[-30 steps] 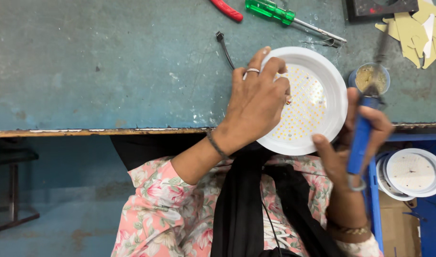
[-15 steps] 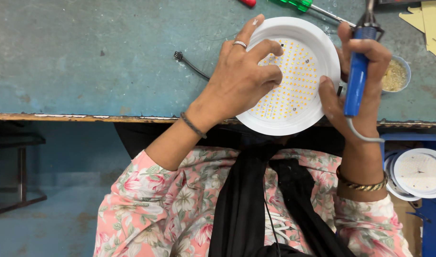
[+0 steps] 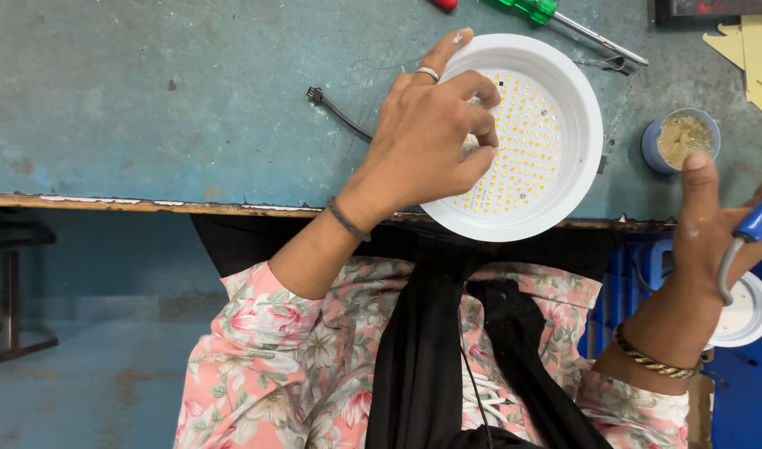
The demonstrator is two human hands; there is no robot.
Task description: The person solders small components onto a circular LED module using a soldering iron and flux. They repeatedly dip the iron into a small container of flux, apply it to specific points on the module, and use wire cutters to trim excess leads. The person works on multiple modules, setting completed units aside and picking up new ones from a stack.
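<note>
The round white lamp housing [image 3: 564, 179] lies at the near edge of the worn blue-green bench [image 3: 148, 100], its rim hanging a little over the edge toward you. Inside it the disc with many small yellow LED dots [image 3: 526, 141] faces up, so you can see and reach it.

Your left hand [image 3: 427, 137] rests over the left side of the housing. The fingers are curled and pressed together, their tips on the LED disc; I judge this keeps the part steady. If they pinch something small, I cannot tell. A thin black wire with a plug [image 3: 335, 106] lies on the bench just beside this hand.

Your right hand [image 3: 705, 233] is well apart, off the bench edge. Its fingers are closed around a blue-handled tool with a grey cord [image 3: 755, 224], thumb pointing up; its tip is out of view.

Near it stands a small blue pot of brownish paste [image 3: 682, 140]. Behind the housing lies a green-handled screwdriver [image 3: 564, 18]. Lower right, another white housing [image 3: 743, 312] waits.
</note>
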